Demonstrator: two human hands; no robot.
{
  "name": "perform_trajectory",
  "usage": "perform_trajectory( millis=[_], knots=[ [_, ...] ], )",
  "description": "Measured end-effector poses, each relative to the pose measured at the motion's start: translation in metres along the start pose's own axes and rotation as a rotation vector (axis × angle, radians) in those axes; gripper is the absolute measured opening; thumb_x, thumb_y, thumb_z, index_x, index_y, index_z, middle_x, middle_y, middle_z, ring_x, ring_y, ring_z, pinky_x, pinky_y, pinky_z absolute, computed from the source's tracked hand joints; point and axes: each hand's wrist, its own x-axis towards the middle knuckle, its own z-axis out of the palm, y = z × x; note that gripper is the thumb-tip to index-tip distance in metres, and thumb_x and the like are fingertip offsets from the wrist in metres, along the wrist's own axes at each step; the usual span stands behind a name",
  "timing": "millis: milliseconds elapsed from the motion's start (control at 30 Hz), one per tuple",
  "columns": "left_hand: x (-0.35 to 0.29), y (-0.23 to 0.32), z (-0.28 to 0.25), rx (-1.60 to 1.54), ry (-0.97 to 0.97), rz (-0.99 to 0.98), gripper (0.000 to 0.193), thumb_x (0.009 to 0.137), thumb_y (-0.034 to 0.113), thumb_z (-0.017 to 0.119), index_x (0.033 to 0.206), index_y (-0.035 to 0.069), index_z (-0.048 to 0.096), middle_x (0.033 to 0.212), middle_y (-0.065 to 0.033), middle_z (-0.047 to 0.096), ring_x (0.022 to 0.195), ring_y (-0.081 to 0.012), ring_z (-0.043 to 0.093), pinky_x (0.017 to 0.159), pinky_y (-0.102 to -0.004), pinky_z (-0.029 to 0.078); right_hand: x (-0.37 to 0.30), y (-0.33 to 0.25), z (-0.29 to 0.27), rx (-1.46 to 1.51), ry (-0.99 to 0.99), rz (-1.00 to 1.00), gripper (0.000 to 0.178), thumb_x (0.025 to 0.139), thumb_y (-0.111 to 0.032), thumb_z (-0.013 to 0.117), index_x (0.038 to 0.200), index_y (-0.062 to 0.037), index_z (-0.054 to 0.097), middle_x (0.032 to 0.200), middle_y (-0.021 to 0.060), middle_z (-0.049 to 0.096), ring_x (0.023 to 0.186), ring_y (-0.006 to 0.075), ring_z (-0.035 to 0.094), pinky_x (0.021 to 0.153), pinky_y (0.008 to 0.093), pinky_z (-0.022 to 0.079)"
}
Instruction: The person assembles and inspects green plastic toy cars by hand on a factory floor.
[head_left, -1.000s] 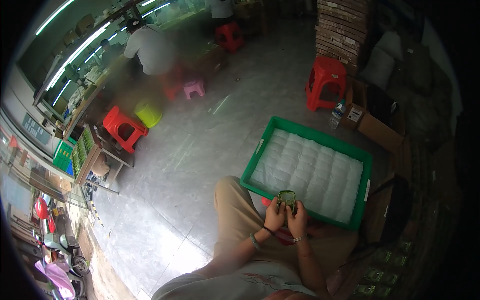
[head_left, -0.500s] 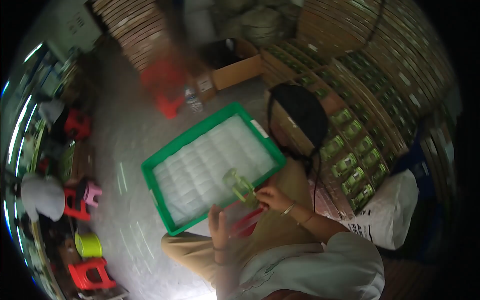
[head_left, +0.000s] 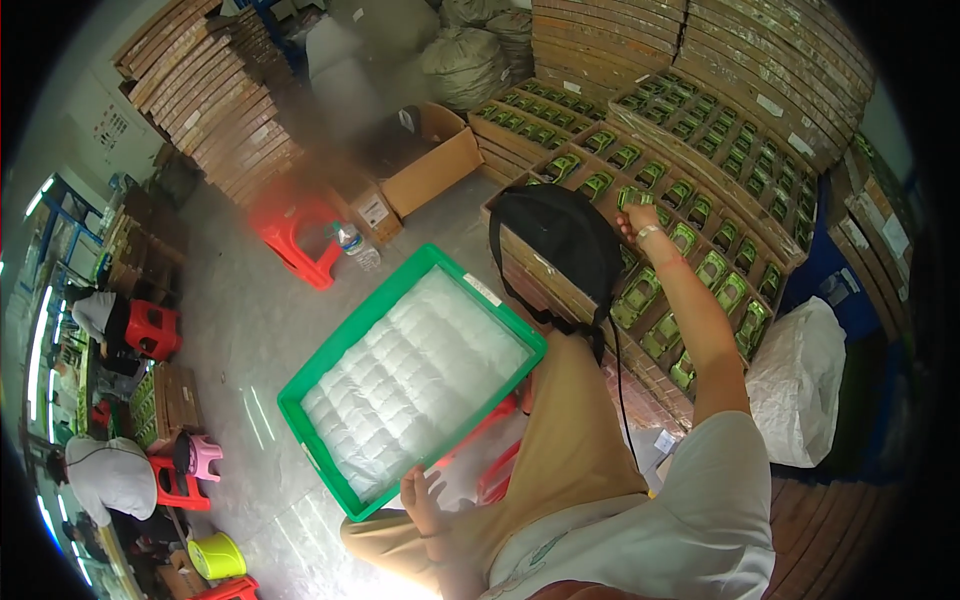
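My right arm is stretched out over an open cardboard tray point(head_left: 690, 235) divided into compartments, with green toy cars in them. My right hand point(head_left: 640, 217) has its fingers closed on a green toy car point(head_left: 630, 197) near the tray's middle; part of the car is hidden by the fingers. My left hand point(head_left: 422, 502) is held by the near edge of a green plastic bin point(head_left: 363, 318), fingers apart and nothing in them. White wrapped bundles point(head_left: 410, 365) fill the bin in rows.
A black bag point(head_left: 556, 243) with a strap lies on the tray's left edge. Stacked trays stand behind. A cardboard box point(head_left: 432, 165), a red stool point(head_left: 292, 230) and a water bottle point(head_left: 354, 245) are beyond the bin. A white sack point(head_left: 797, 385) stands at right; people sit at a bench far left.
My right hand has moved from above the bin's near edge, where it held a green toy car, out to the tray at the right. The left hand remains near the bin. The view has shifted.
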Motion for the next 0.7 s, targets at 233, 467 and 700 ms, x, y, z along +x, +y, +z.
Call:
perform_trajectory(
  millis=[233, 467, 700],
  knots=[
    [-0.008, 0.012, -0.005, 0.059, 0.09, 0.033, 0.019, 0.087, 0.02, 0.05, 0.096, 0.004, 0.051, 0.094, -0.008, 0.056, 0.075, -0.0182, 0.06, 0.055, -0.0271, 0.052, 0.089, 0.021, 0.021, -0.35, 0.044, -0.054, 0.025, 0.082, -0.015, 0.048, 0.067, 0.0028, 0.058, 0.055, 0.0095, 0.057, 0.041, 0.0156, 0.051, 0.039, 0.0316, 0.038],
    [-0.009, 0.003, -0.023, 0.127, 0.157, 0.0, 0.017, 0.087, 0.019, 0.049, 0.095, 0.003, 0.051, 0.093, -0.0074, 0.056, 0.074, -0.0179, 0.06, 0.052, -0.0257, 0.051, 0.07, 0.01, 0.027, -0.775, 0.186, -0.314, 0.031, 0.076, -0.021, 0.05, 0.088, 0.0046, 0.062, 0.097, 0.025, 0.057, 0.093, 0.0386, 0.055, 0.079, 0.0431, 0.044],
    [-0.006, 0.001, -0.009, 0.135, 0.12, -0.009, 0.018, 0.087, 0.019, 0.049, 0.095, 0.003, 0.051, 0.091, -0.0071, 0.056, 0.072, -0.0167, 0.059, 0.053, -0.0251, 0.051, 0.044, 0.004, 0.036, -1.212, 0.061, -0.368, 0.024, 0.077, -0.011, 0.048, 0.093, 0.0007, 0.063, 0.101, 0.0196, 0.059, 0.093, 0.0337, 0.057, 0.076, 0.0412, 0.047]
  ],
)
